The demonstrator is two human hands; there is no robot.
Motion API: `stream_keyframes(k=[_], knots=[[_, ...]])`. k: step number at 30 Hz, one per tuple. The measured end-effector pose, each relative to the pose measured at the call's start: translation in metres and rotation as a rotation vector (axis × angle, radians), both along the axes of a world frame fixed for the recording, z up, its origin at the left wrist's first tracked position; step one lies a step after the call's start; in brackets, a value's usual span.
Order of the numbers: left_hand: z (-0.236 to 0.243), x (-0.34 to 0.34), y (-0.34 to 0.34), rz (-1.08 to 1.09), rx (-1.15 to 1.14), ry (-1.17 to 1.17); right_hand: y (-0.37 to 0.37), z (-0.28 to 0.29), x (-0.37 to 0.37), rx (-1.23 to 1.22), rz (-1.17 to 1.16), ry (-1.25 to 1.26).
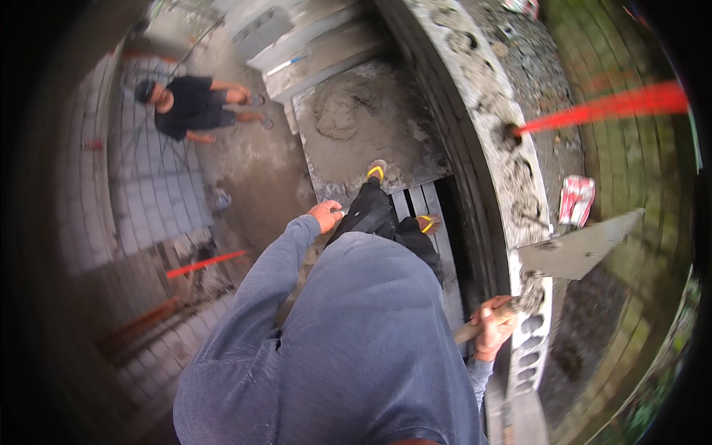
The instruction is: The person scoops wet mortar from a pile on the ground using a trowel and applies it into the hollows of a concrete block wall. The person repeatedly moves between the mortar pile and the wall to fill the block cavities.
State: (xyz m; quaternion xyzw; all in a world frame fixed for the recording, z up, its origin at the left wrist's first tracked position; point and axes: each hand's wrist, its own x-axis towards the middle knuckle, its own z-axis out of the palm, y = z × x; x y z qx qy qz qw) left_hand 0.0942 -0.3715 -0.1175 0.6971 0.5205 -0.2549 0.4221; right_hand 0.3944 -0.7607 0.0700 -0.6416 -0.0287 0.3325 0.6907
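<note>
In my right hand (495, 330) is the wooden handle of a pointing-blade trowel (582, 248), my fingers wrapped round it. The grey triangular blade extends to the right across the top of a hollow-block wall (530, 211). Mortar is smeared along the wall top, and block holes show beside my hand. My left hand (326, 215) hangs by my left hip with curled fingers; a small pale thing shows at them, too small to name. A heap of wet mortar (345, 111) lies on a flat board (326, 174) ahead of my feet.
I stand on planks (445, 256) in sandals, one foot at the mortar board. A person in dark clothes (189, 104) stands at the far left. A blurred red strip (608, 107) crosses on the right near a red-and-white packet (577, 200). Grey blocks (263, 33) are at the back.
</note>
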Motion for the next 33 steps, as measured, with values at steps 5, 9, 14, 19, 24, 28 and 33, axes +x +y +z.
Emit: stream_keyframes(k=[5,9,14,19,24,28,33], knots=[[-0.026,-0.039,0.005,0.173,0.068,-0.047,0.089,-0.041,0.008,-0.329,0.604,-0.036],[-0.083,-0.072,0.02,0.345,0.033,-0.089,0.211,-0.141,0.006,-0.646,1.003,-0.083],[-0.192,-0.1,0.081,0.255,0.011,-0.098,0.358,-0.363,-0.036,-0.794,1.154,-0.209],[-0.256,-0.134,0.13,-0.021,0.073,-0.104,0.419,-0.592,-0.119,-0.757,0.701,0.379],[-0.291,-0.145,0.194,0.067,-0.015,-0.159,0.372,-0.784,-0.171,-1.045,0.42,0.347],[-0.306,-0.16,0.236,0.129,-0.055,-0.211,0.349,-0.885,-0.193,-1.161,0.701,-0.072],[-0.319,-0.154,0.277,0.118,-0.147,-0.186,0.572,-0.958,-0.216,-0.831,0.888,-0.2]])
